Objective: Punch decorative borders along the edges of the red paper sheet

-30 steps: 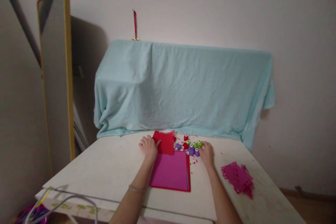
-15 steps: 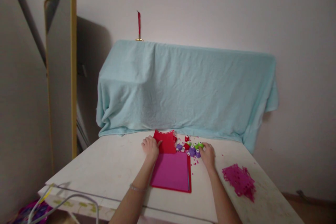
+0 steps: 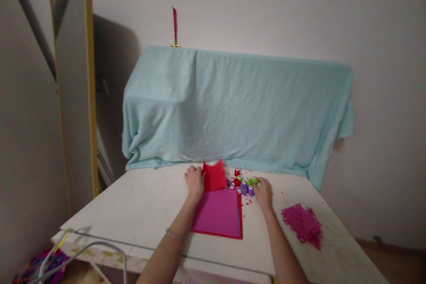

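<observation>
My left hand [image 3: 195, 180] is closed on the left edge of a red sheet of paper [image 3: 214, 176], whose far and right edges carry a row of punched holes. The sheet is lifted and slightly bent. Below it lies a stack of paper with a magenta sheet [image 3: 217, 214] on top and red showing at its right and front edges. My right hand [image 3: 264, 191] rests at the right side of a cluster of small craft punches [image 3: 244, 187] in purple, green and red. Its fingertips touch a green one; whether they grip it is hard to see.
A pile of punched magenta paper pieces [image 3: 303, 225] lies on the white table [image 3: 133, 206] at the right. Tiny paper bits are scattered around the punches. Light blue cloth [image 3: 239, 106] hangs behind the table, and a tall mirror [image 3: 73, 88] leans at the left.
My left hand has moved right and slightly up with the red sheet, which now tilts and covers part of a purple punch. My right hand has stayed beside the punches.
</observation>
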`<state>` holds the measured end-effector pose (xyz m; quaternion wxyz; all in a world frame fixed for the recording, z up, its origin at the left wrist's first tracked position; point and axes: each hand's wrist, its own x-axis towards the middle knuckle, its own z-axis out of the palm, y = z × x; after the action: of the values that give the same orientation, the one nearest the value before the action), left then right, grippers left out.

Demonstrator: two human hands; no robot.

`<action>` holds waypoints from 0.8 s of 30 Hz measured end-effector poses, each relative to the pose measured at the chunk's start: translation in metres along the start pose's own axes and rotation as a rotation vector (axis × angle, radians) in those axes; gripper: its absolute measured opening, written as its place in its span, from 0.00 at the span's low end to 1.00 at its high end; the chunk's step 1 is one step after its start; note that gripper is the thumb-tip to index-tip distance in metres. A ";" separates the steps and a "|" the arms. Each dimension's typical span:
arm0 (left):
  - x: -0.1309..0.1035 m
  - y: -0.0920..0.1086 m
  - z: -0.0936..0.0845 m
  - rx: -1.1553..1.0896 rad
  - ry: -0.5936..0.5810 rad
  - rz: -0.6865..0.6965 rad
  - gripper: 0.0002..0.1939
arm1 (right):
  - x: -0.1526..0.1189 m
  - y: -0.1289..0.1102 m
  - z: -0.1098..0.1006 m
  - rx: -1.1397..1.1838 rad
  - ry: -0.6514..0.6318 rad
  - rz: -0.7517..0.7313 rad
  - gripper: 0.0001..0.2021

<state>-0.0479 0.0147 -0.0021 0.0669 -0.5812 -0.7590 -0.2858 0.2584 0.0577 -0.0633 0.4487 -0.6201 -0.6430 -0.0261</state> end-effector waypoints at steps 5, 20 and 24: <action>0.004 0.017 -0.011 -0.547 0.071 0.081 0.14 | 0.000 -0.004 -0.002 0.022 0.007 0.011 0.11; 0.015 0.013 0.031 -1.816 -0.170 -0.574 0.16 | 0.003 -0.041 -0.033 0.151 0.096 0.018 0.16; 0.019 0.015 0.025 -1.945 -0.215 -0.609 0.09 | 0.000 -0.053 -0.035 0.103 0.062 -0.070 0.13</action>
<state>-0.0345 0.0457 -0.0099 -0.5772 -0.1892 -0.3161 -0.7288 0.2335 0.0248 -0.0151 0.4986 -0.5723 -0.6505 -0.0276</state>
